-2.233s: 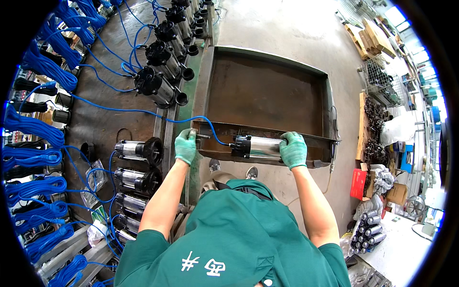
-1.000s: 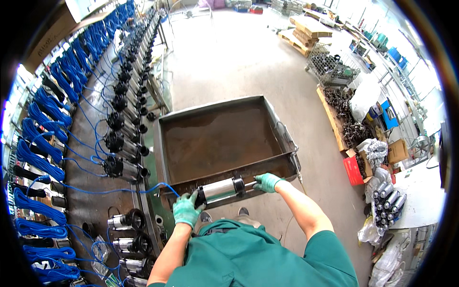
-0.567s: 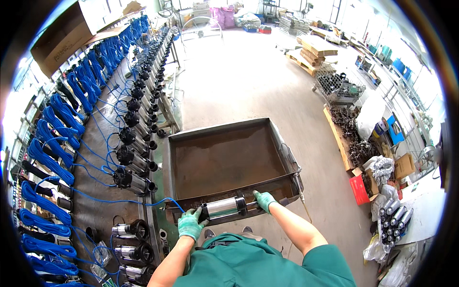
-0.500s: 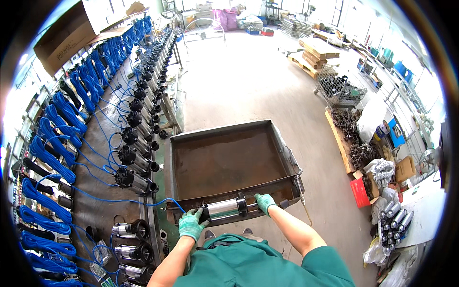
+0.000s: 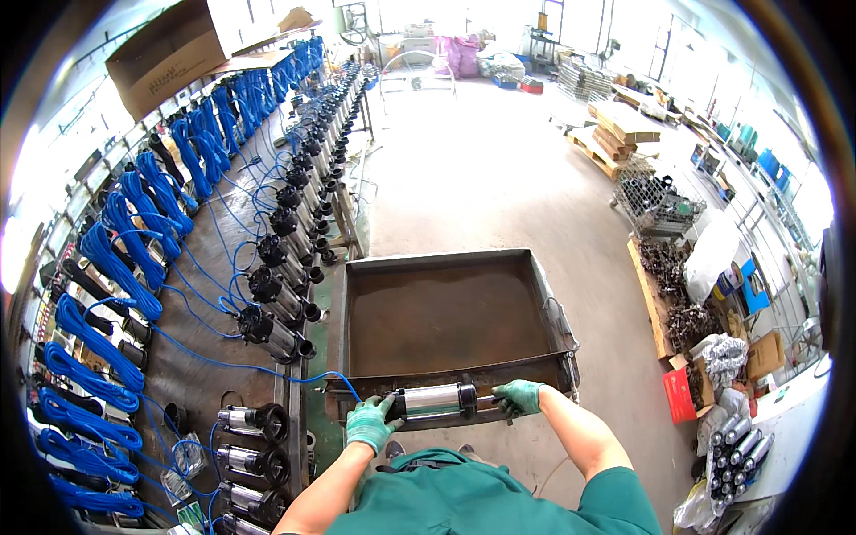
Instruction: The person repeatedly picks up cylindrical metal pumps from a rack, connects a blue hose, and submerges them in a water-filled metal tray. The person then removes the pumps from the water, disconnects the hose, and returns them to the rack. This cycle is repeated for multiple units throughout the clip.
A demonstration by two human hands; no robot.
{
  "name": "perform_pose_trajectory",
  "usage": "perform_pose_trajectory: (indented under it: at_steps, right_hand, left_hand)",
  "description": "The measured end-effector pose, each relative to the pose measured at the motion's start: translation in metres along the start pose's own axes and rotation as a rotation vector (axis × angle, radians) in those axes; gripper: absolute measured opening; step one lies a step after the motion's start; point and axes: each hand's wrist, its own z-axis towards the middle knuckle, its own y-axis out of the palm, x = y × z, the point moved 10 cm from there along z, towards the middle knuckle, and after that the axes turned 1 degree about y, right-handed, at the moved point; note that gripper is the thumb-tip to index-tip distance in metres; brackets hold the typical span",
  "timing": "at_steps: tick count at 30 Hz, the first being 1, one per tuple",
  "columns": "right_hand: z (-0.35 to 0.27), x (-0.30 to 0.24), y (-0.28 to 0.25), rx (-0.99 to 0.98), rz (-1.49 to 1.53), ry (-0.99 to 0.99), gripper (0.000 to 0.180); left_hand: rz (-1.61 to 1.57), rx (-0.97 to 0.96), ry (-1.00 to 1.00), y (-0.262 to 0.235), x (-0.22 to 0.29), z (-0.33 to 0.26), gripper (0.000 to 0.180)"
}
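A cylindrical pump (image 5: 435, 401) with a bright steel body and black ends lies sideways across the near trough of a metal tank (image 5: 346, 312). My left hand (image 5: 370, 422), in a green glove, grips its black left end, where a blue cable (image 5: 341, 378) comes out. Close to the pump's right end is my right hand (image 5: 519, 398), also gloved in green. Its fingers are curled, dark at the tips, and whatever they hold is hidden.
Brownish liquid fills the tank's larger part. To the left, a bench (image 5: 192, 334) carries rows of similar pumps (image 5: 272, 334) and coiled blue cables (image 5: 120, 272). On the right stand a wire cart (image 5: 655, 201), a pallet of dark parts (image 5: 649, 294) and a red box (image 5: 679, 395).
The view has shifted, so the whole scene sits lower and further right. My right hand has come slightly nearer to me, and the dark piece beside it no longer shows. My left hand keeps its grip.
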Motion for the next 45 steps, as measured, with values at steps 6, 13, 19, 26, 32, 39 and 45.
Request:
perform_pose_trajectory:
  at_steps: [6, 13, 19, 26, 32, 39, 45]
  right_hand:
    - [-0.033, -0.062, 0.034, 0.304, -1.457, -0.452, 0.027]
    - [-0.018, -0.050, 0.008, 0.515, -1.282, -0.463, 0.038]
    - [-0.005, -0.006, -0.008, 0.187, -0.066, -0.116, 0.042]
    - [-0.015, -0.008, 0.025, -0.045, 0.459, -0.499, 0.017]
    - [-0.003, 0.001, 0.015, -0.220, 0.527, -0.431, 0.027]
    - [-0.026, -0.033, 0.023, 0.196, -0.365, -0.357, 0.033]
    - [-0.015, -0.044, 0.020, 0.392, -0.996, -0.247, 0.016]
  left_hand:
    - [-0.014, -0.018, -0.018, 0.005, -0.009, -0.002, 0.073]
    - [-0.074, -0.019, -0.052, 0.008, -0.006, 0.002, 0.075]
    - [-0.190, 0.093, -0.064, 0.007, -0.015, -0.006, 0.075]
    - [-0.178, 0.036, -0.108, 0.016, -0.018, -0.011, 0.071]
    - [-0.410, 0.087, -0.084, 0.007, -0.019, -0.005, 0.081]
    - [-1.175, 0.456, -0.572, 0.069, -0.181, 0.041, 0.036]
    - [-1.429, 0.516, -0.797, 0.061, -0.248, 0.045, 0.032]
